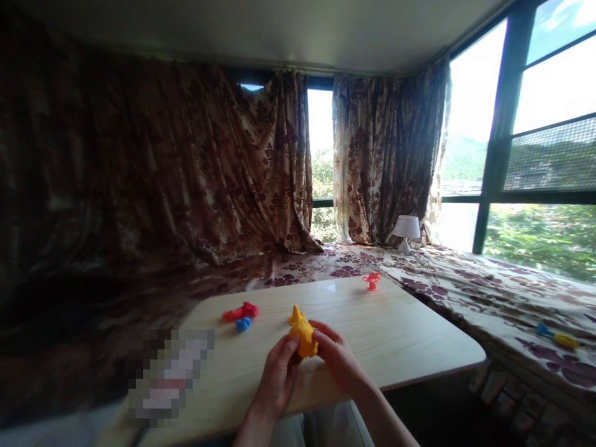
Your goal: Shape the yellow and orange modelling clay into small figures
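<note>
Between my two hands, above the near part of the table [335, 310], is a lumpy yellow figure [305, 338] that looks like modelling clay. Its top left end narrows to a point. My left hand [282, 366] grips its lower left side with the thumb in front. From the right, the fingers and thumb of my right hand [338, 354] press on it. My fingers hide part of its sides. Left of my hands, a red clay-like piece [239, 311] lies beside a small blue lump [243, 324]. A pinkish-red piece with a wide top [371, 280] stands near the far edge.
A blurred-out long object [174, 375] lies on the table's left side. To the right, a blue and yellow item [557, 336] rests on a flower-patterned cloth [503, 310]. A white lamp [406, 233] stands at the back, near patterned curtains [372, 161] and windows.
</note>
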